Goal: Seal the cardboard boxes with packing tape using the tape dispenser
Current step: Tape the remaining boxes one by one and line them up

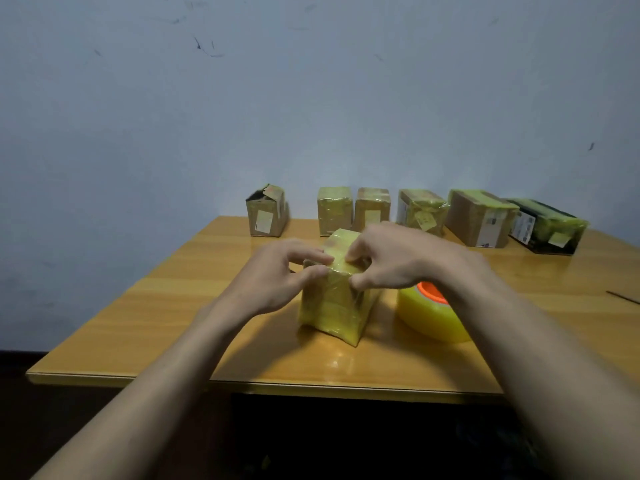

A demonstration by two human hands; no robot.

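Observation:
A small cardboard box (332, 310) wrapped in yellow tape stands upright in the middle of the wooden table (166, 306). My left hand (277, 275) grips its upper left edge, fingers on top and thumb on the near side. My right hand (391, 258) holds the upper right edge, fingers curled over the top and thumb against the near face. A yellow tape roll (422, 317) with an orange core lies flat just right of the box, partly hidden by my right forearm. No separate dispenser is visible.
Several boxes line the table's far edge by the wall: an open-topped brown box (266, 216) at the left, two small taped boxes (353, 211), a further taped one (420, 213), a larger brown box (479, 220) and a dark box (545, 226) at the right.

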